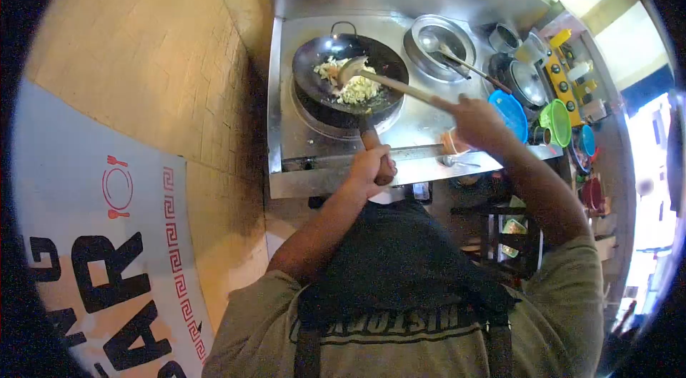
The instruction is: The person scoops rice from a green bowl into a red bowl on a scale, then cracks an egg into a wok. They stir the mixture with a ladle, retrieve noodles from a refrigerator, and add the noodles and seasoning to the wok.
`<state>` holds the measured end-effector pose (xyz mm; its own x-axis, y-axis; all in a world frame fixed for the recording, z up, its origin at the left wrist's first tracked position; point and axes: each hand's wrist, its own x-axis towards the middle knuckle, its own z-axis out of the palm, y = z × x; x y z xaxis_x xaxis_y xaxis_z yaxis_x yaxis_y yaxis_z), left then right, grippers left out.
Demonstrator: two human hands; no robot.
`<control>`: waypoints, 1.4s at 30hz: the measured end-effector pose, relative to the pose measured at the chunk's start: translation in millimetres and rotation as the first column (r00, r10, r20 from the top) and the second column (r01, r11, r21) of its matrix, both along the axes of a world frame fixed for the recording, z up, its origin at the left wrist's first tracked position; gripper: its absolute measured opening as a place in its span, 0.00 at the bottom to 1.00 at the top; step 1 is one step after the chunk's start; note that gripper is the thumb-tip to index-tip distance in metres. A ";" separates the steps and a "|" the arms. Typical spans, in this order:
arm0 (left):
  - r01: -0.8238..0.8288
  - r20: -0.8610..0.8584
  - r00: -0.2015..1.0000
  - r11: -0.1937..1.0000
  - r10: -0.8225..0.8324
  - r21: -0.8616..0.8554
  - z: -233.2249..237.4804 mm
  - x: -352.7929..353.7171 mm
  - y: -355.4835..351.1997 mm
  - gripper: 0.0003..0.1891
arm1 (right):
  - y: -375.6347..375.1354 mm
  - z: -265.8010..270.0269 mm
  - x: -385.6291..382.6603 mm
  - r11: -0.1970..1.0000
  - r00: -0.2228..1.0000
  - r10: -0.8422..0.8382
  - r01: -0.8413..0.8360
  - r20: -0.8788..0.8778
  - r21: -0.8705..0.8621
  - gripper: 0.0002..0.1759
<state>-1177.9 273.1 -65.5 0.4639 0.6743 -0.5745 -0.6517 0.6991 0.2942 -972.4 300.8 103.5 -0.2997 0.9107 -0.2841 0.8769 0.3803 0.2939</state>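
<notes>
At the steel range (pixel 421 128), the cook's left hand (pixel 370 166) is wrapped firmly round the wooden handle (pixel 370 138), fingers curled under, a little short of six o'clock on the wok (pixel 311 81). The right hand (pixel 477 121), out toward four o'clock, is closed about the far end of a long ladle (pixel 400 85); I can't make out each finger from here. The ladle's shaft slants up toward ten o'clock, and its head sits in the wok among the chopped, pale yellow-green food (pixel 361 90), which lies in loose heaps near the middle; what it is, I cannot tell. The wok sits on the burner, a metal loop (pixel 344 23) standing at its twelve o'clock.

Farther out, at two o'clock from the wok, a second ladle (pixel 468 66) leans in a wide metal basin (pixel 412 42). A lidded pot (pixel 527 83) stands at three o'clock, with a blue bowl (pixel 509 115) and a green bowl (pixel 556 121) just past that. Over at eight o'clock hangs a lettered banner (pixel 71 149).
</notes>
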 end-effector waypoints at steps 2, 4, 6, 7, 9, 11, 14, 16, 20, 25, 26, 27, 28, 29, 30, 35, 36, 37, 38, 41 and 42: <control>0.027 -0.038 0.999 0.996 -0.024 0.081 -24.2 -8.8 4.1 0.08 | -5.7 26.1 12.9 0.996 0.998 0.053 -0.056 0.041 0.075 0.32; 0.025 -0.020 1.000 0.998 -0.024 0.053 -31.3 -12.3 7.1 0.09 | 1.2 22.2 14.7 0.996 0.999 0.036 -0.039 0.041 0.084 0.30; 0.047 0.011 0.999 0.997 -0.048 0.064 -43.7 -12.9 2.6 0.09 | 8.8 -18.5 16.4 0.997 0.997 -0.077 0.077 0.003 0.013 0.31; 0.059 0.037 0.997 0.994 -0.063 0.094 -52.4 -11.8 1.3 0.09 | 12.2 -38.0 21.1 0.991 0.985 -0.130 0.131 -0.117 0.004 0.30; 0.047 0.063 0.996 0.992 -0.055 0.115 -63.8 -14.9 7.9 0.08 | 33.6 -78.4 28.8 0.976 0.913 -0.208 0.218 -0.350 -0.010 0.28; 0.004 0.071 0.997 0.998 -0.008 0.059 -73.0 -18.0 3.6 0.08 | 50.9 -135.6 32.5 0.962 0.840 -0.190 0.264 -0.508 0.075 0.26; 0.021 0.023 1.000 1.000 -0.022 0.012 -64.2 -16.9 1.5 0.07 | 47.5 -123.7 -9.1 0.806 0.485 -0.587 0.432 -0.648 -0.406 0.25; 0.014 0.006 1.000 1.000 -0.014 0.003 -64.9 -22.7 8.1 0.07 | 44.7 -108.7 -25.7 0.686 0.300 -0.726 0.388 -0.619 -0.616 0.23; 0.031 -0.017 0.999 1.000 -0.031 0.007 -74.8 -18.7 1.6 0.07 | 36.9 -149.5 -30.6 0.896 0.547 -0.438 0.333 -0.714 -0.294 0.19; 0.066 -0.041 0.997 0.995 -0.063 0.080 -78.1 -24.0 11.3 0.06 | 28.5 -98.9 -34.3 0.746 0.425 -0.666 0.363 -0.613 -0.559 0.18; 0.106 -0.086 0.991 0.992 -0.100 0.066 -75.3 -23.7 5.9 0.06 | 21.2 -113.5 -43.4 0.769 0.481 -0.640 0.408 -0.599 -0.493 0.17; 0.141 -0.131 0.983 0.988 -0.131 0.069 -68.3 -24.4 8.0 0.07 | 24.2 -128.6 -47.3 0.799 0.541 -0.600 0.441 -0.590 -0.408 0.17; 0.113 -0.109 0.989 0.990 -0.103 0.090 -71.3 -22.2 12.8 0.07 | 42.7 -150.9 -28.7 0.927 0.710 -0.374 0.308 -0.597 -0.214 0.15; 0.082 -0.087 0.993 0.992 -0.073 0.100 -79.2 -19.3 12.3 0.07 | 44.4 -147.7 -13.5 0.905 0.675 -0.422 0.279 -0.606 -0.319 0.14; 0.055 -0.068 0.996 0.993 -0.048 0.101 -88.4 -19.1 7.8 0.08 | 41.5 -143.3 -0.9 0.870 0.636 -0.478 0.246 -0.606 -0.428 0.14; 0.073 -0.112 0.992 0.991 -0.061 0.112 -94.7 -18.3 7.1 0.09 | 11.7 -120.9 -37.3 0.659 0.536 -0.743 0.480 -0.401 -0.579 0.08; 0.088 -0.155 0.986 0.988 -0.068 0.126 -88.9 -19.6 11.3 0.09 | 19.6 -128.1 -30.0 0.700 0.569 -0.699 0.417 -0.434 -0.580 0.10; 0.067 -0.129 0.990 0.990 -0.051 0.122 -88.0 -19.5 15.1 0.09 | 33.9 -133.0 -23.5 0.743 0.603 -0.644 0.345 -0.471 -0.574 0.12; 0.049 -0.105 0.994 0.993 -0.038 0.108 -87.8 -19.1 12.7 0.09 | 37.3 -139.9 -17.8 0.741 0.587 -0.642 0.308 -0.494 -0.597 0.14; 0.047 -0.103 0.994 0.994 -0.037 0.095 -89.3 -19.9 9.6 0.09 | 34.1 -109.8 -31.2 0.662 0.415 -0.730 0.232 -0.543 -0.712 0.16; 0.054 -0.111 0.993 0.994 -0.044 0.097 -89.8 -18.4 9.7 0.09 | 31.6 -100.0 -36.1 0.624 0.323 -0.769 0.191 -0.551 -0.758 0.16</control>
<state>-1196.3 282.7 -155.3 0.4362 0.7090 -0.5541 -0.5776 0.6928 0.4317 -1008.5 332.5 3.6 -0.1863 0.7588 -0.6241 0.6285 -0.3962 -0.6693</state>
